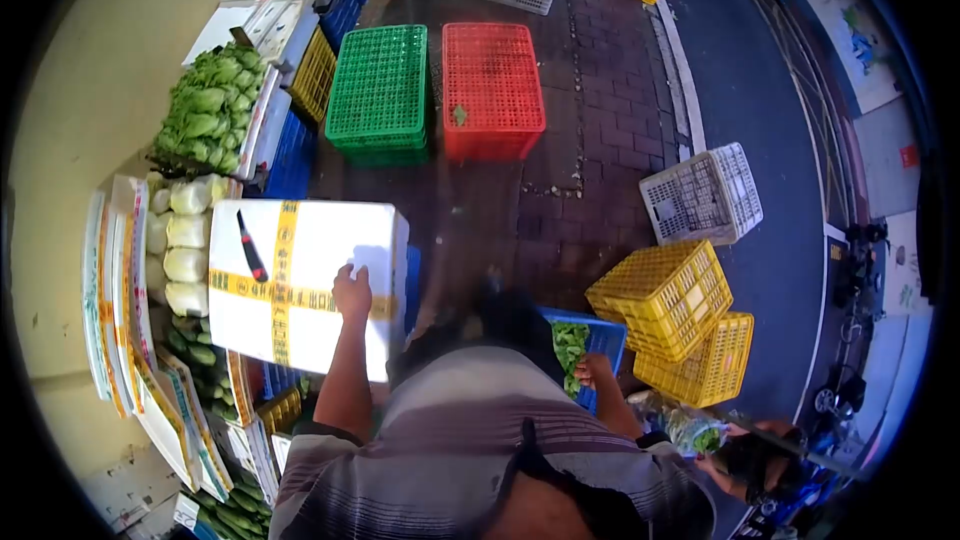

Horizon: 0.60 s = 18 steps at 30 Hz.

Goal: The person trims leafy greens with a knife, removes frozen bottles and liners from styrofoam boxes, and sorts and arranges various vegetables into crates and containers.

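My left hand rests on the lid of a white foam box bound with yellow printed tape, its fingers spread and holding nothing. A red and black utility knife lies on the same lid, apart from the hand. On my other side, my right hand hangs beside a blue crate of green leafy vegetables. Its fingers are curled, and whether they hold anything is hidden.
Green crates and red crates stand ahead. Yellow crates and a grey crate are at right. Lettuce, pale cabbages and foam lids line the left. Another person's hand is near bagged greens.
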Each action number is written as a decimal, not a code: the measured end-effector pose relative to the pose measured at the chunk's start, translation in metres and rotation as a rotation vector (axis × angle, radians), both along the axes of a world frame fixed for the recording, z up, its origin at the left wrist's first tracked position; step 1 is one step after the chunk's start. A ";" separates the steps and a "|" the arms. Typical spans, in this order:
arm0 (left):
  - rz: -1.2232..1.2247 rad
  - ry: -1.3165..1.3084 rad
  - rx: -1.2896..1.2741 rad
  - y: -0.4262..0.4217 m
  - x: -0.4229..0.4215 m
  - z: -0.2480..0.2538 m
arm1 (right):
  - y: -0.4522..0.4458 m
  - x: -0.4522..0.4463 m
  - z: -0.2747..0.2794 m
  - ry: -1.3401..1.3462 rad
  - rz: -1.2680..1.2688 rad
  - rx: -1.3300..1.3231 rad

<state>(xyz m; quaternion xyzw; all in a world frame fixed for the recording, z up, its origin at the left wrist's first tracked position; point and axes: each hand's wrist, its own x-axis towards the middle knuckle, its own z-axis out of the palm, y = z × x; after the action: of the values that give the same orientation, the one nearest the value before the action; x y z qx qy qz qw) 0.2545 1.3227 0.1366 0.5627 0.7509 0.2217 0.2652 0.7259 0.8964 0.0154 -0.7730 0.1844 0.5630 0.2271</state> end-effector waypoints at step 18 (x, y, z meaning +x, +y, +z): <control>-0.119 0.572 -0.786 0.086 0.049 -0.065 | 0.465 0.316 0.047 -0.296 0.015 0.583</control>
<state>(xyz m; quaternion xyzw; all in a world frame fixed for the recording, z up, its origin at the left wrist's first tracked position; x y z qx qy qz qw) 0.3037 1.4089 0.0718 0.5004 0.7870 -0.2575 0.2529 1.0415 1.3616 0.0620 -0.7502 -0.0255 0.4753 0.4590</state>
